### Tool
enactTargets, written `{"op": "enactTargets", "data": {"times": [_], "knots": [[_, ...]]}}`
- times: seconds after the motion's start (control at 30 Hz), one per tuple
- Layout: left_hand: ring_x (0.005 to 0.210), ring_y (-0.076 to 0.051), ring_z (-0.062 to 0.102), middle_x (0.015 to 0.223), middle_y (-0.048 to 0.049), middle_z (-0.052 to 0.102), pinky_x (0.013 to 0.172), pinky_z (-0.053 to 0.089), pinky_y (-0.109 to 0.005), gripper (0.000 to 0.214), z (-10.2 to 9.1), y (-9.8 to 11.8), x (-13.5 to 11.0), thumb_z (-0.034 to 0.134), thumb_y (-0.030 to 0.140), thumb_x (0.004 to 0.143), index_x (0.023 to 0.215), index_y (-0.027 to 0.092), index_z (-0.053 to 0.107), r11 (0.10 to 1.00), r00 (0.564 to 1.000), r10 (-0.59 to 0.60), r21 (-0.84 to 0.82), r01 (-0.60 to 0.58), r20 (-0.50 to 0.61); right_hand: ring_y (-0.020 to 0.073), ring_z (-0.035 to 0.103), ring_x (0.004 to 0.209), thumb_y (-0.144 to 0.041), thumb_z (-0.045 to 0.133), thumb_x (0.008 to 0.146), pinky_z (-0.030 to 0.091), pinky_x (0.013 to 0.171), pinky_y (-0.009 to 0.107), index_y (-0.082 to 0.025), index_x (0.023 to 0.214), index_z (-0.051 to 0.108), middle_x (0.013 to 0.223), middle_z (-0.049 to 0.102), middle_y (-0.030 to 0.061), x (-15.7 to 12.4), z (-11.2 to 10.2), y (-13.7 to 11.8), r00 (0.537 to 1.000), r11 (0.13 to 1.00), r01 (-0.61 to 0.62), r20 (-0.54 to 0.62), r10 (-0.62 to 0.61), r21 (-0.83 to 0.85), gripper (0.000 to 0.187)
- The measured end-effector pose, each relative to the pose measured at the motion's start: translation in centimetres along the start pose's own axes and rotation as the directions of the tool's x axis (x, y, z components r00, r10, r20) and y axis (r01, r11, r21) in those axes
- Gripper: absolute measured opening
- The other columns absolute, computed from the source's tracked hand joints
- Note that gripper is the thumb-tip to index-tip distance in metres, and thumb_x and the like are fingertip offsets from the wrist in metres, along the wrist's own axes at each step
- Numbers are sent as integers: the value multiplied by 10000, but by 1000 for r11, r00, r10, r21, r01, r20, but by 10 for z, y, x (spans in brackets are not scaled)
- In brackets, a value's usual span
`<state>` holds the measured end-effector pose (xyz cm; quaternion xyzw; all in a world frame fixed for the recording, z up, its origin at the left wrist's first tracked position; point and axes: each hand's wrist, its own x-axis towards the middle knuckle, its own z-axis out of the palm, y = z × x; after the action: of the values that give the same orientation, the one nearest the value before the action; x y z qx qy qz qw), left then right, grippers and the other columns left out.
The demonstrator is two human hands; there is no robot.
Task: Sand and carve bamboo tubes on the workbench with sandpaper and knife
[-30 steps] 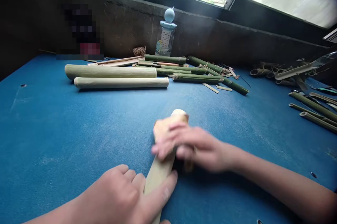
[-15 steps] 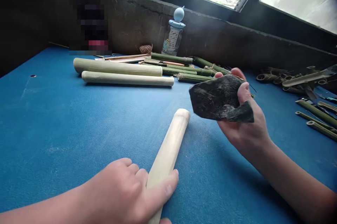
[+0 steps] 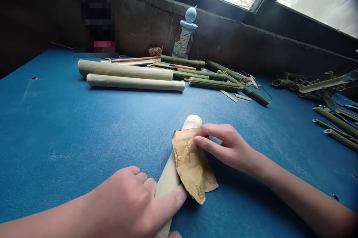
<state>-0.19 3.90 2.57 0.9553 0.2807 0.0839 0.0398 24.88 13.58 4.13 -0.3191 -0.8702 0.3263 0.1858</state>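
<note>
My left hand (image 3: 137,200) is wrapped round the near part of a pale, peeled bamboo tube (image 3: 167,182), which points away from me over the blue table. A piece of sandpaper (image 3: 188,159) is draped across the tube, its tan printed backing facing up and its dark grit side hidden beneath. One lower edge reaches my left thumb. My right hand (image 3: 223,143) pinches the sandpaper's upper right edge between thumb and fingertips, close to the tube's far end.
Two thicker peeled bamboo tubes (image 3: 125,72) lie farther back. Behind them are green bamboo pieces (image 3: 212,83), a twine ball (image 3: 155,51) and a bottle (image 3: 184,38) by the wall. More cut bamboo (image 3: 338,122) lies at the right under the window.
My right hand has brought the sandpaper down and left onto the bamboo tube, turning it from dark side to tan side. My left hand keeps its hold on the tube.
</note>
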Motion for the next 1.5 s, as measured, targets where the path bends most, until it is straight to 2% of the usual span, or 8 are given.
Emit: {"op": "enactTargets", "data": {"times": [0.1, 0.23, 0.53, 0.77, 1.03, 1.17, 1.33, 1.5], "knots": [[413, -206, 482, 576, 23, 555, 419, 414, -329, 283, 7, 1, -2, 385, 461, 945, 1024, 254, 561, 1000, 999, -13, 16, 14, -44, 134, 472, 590, -574, 471, 968, 318, 550, 268, -186, 740, 510, 670, 558, 2, -4, 11, -10, 991, 897, -131, -75, 109, -422, 451], [414, -217, 472, 568, 24, 531, 419, 402, -347, 335, 18, 4, -4, 319, 462, 949, 1070, 251, 549, 998, 994, -41, 41, 45, -97, 187, 520, 667, -808, 484, 817, 357, 601, 310, -190, 786, 503, 745, 577, 32, -7, 23, -30, 985, 780, -162, -145, 93, -604, 619], [389, -224, 513, 527, 27, 545, 382, 436, -355, 286, 7, 8, 2, 517, 452, 855, 988, 212, 601, 988, 991, -56, 136, 72, -123, 315, 638, 979, -800, 510, 794, 513, 772, 418, -139, 1257, 514, 1115, 661, 146, 1, 37, -43, 971, 812, -231, -185, 154, -536, 806], [405, -237, 570, 548, 15, 600, 410, 460, -361, 422, 11, 7, 1, 444, 440, 901, 1196, 168, 576, 991, 982, -70, 101, 88, -174, 278, 668, 1098, -310, 557, 835, 553, 808, 385, -217, 1570, 226, 1525, 465, 109, -9, 21, -52, 971, 847, -209, 0, 240, -489, 811], [410, -253, 571, 550, 22, 592, 423, 458, -393, 441, 18, 8, -2, 425, 427, 908, 1260, 186, 534, 991, 978, -98, 70, 112, -182, 280, 666, 1067, -218, 477, 925, 520, 905, 416, -178, 1287, 590, 1215, 696, 122, 12, 2, 16, 907, 869, -169, -418, -48, -465, 382], [409, -239, 558, 558, 30, 589, 424, 448, -383, 361, 14, 7, -2, 452, 411, 890, 1171, 214, 565, 996, 988, -77, 43, 83, -130, 270, 622, 1180, -273, 431, 1004, 500, 990, 455, -177, 1316, 575, 1262, 676, 138, 30, 7, 35, 912, 904, -5, -373, -171, -428, 357], [406, -225, 549, 555, 18, 594, 412, 452, -357, 388, 12, 15, -6, 497, 443, 872, 1150, 190, 594, 988, 987, -28, 144, 52, -161, 229, 510, 1360, -225, 401, 1024, 370, 1178, 469, -149, 1354, 554, 1397, 600, 150, 22, 30, 5, 947, 903, 209, -153, -283, -375, 372], [442, -205, 559, 599, 9, 604, 420, 453, -337, 246, 15, 24, -9, 489, 443, 903, 956, 236, 610, 986, 983, -35, 154, 63, -178, 207, 583, 1276, -243, 421, 993, 398, 1172, 376, -78, 1252, 612, 1264, 694, 134, 11, 41, -18, 814, 794, 580, 96, -572, -182, 362]]}}
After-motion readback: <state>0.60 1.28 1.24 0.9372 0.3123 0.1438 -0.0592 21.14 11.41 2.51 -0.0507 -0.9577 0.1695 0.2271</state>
